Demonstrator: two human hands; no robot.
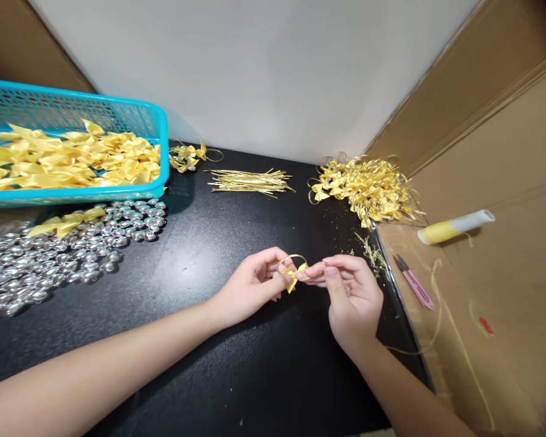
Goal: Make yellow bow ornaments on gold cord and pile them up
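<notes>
My left hand [258, 280] is closed on a small yellow ribbon bow [292, 278], pinching it between thumb and fingers. A thin gold wire loop [293, 256] arches up from this bow. My right hand [352, 291] is just to the right, its thumb pressed to its forefinger in a pinch. Other fingertips of that hand reach to the bow's right side. Whatever lies inside the right pinch is too small to make out. Both hands are above the black tabletop [273, 376].
A blue basket [161, 152] of yellow bows stands at left, with silver beads [73, 255] before it. Behind my hands lie gold wire strips [250, 182]; finished-looking bows [368, 188] are heaped at right. Pink-handled snips [416, 285] and a thread spool [455, 227] lie on cardboard.
</notes>
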